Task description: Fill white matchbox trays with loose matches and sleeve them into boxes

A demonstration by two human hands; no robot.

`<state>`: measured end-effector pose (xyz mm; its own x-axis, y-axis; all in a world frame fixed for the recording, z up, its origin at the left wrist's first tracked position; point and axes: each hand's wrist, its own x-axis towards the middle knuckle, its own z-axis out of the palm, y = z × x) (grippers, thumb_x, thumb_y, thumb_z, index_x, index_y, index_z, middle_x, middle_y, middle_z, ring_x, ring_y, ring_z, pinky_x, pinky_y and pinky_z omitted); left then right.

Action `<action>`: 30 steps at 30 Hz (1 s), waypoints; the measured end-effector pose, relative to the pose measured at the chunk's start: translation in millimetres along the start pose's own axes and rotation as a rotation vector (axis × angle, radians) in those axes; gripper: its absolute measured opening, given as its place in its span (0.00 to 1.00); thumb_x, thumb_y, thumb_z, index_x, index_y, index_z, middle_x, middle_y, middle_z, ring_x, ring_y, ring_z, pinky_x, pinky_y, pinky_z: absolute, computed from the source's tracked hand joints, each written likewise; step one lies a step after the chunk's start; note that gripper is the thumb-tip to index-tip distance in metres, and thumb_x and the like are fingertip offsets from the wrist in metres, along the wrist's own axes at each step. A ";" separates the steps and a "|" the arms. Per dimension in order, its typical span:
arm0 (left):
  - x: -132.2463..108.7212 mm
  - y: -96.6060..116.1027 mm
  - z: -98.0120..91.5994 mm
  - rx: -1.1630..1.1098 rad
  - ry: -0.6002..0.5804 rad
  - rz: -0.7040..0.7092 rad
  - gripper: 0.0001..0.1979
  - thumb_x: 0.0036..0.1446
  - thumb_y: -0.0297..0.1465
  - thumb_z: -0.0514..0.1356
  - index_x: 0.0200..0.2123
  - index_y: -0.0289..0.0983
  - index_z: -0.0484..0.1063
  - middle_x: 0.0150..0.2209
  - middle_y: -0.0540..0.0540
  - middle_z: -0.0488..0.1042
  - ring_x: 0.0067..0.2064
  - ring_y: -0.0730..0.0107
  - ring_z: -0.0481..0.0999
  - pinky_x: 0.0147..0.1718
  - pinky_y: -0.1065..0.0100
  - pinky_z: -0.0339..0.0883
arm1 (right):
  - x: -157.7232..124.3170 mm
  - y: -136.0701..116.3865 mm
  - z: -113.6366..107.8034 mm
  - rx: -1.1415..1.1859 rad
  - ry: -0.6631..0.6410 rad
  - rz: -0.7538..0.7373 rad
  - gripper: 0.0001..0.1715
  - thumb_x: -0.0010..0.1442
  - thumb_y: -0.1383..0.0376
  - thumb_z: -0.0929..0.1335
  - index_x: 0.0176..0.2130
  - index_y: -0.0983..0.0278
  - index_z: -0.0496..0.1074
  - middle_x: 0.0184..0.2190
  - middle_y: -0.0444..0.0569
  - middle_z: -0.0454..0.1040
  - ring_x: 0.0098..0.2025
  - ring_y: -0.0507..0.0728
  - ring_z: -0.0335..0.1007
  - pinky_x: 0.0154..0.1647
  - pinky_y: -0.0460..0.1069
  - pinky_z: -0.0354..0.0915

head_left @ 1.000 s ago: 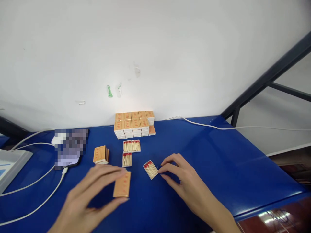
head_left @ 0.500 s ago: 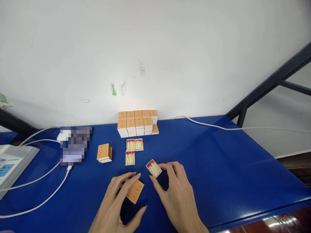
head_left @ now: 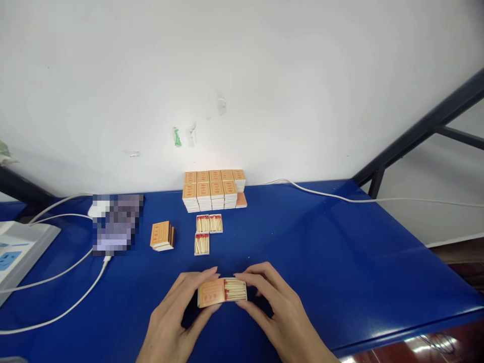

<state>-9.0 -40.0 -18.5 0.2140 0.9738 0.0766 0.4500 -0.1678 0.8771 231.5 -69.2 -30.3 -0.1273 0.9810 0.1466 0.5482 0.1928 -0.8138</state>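
Note:
Between finger and thumb, my left hand (head_left: 177,312) pinches an orange matchbox sleeve (head_left: 212,293) with red print. My right hand (head_left: 278,307) grips the long sides of a small white matchbox tray (head_left: 245,291) filled with red-tipped matches (head_left: 235,290). The tray's left end meets the sleeve's right opening, or sits just inside it; the exact overlap I cannot tell. Beyond my hands lie several open trays of matches, among them a front one (head_left: 201,244). Left of these stands a small stack of matchboxes or sleeves (head_left: 162,235).
Closed matchboxes (head_left: 209,190) are piled in rows against the white wall. A pixelated phone-like object (head_left: 119,222) with a white cable (head_left: 93,287) lies left on the blue table (head_left: 340,262). A power strip (head_left: 28,247) is at the far left; a dark metal frame (head_left: 416,131) rises at right.
My hands have come together, turning the sleeve and the tray into line. The tray moved down and left to meet the sleeve, and my left hand closed on the sleeve's sides.

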 end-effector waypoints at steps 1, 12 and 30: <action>0.2 -1.1 -0.8 -0.010 -0.011 -0.006 0.19 0.69 0.46 0.70 0.62 0.63 0.80 0.56 0.55 0.85 0.56 0.63 0.86 0.56 0.68 0.79 | 0.3 -0.3 -1.7 0.016 -0.001 0.000 0.22 0.73 0.68 0.74 0.62 0.49 0.77 0.56 0.47 0.76 0.52 0.56 0.80 0.55 0.51 0.80; 5.3 -8.5 -8.1 -0.224 -0.096 -0.062 0.24 0.57 0.41 0.80 0.57 0.54 0.85 0.52 0.51 0.90 0.54 0.59 0.91 0.54 0.68 0.83 | 0.1 -9.5 -19.4 0.127 0.024 -0.039 0.20 0.70 0.62 0.79 0.59 0.48 0.82 0.51 0.44 0.80 0.45 0.53 0.80 0.47 0.45 0.79; -1.6 37.6 31.7 -1.126 0.066 -0.582 0.23 0.55 0.48 0.80 0.48 0.41 0.88 0.57 0.38 0.87 0.47 0.60 0.88 0.44 0.69 0.81 | 4.8 -40.6 -1.9 0.230 0.130 -0.137 0.29 0.62 0.52 0.83 0.59 0.47 0.79 0.36 0.40 0.78 0.35 0.54 0.77 0.39 0.48 0.77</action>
<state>35.1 -52.7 -0.7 0.1748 0.8708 -0.4594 -0.5276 0.4768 0.7030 210.2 -72.3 4.5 -0.0719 0.9436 0.3231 0.3294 0.3283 -0.8853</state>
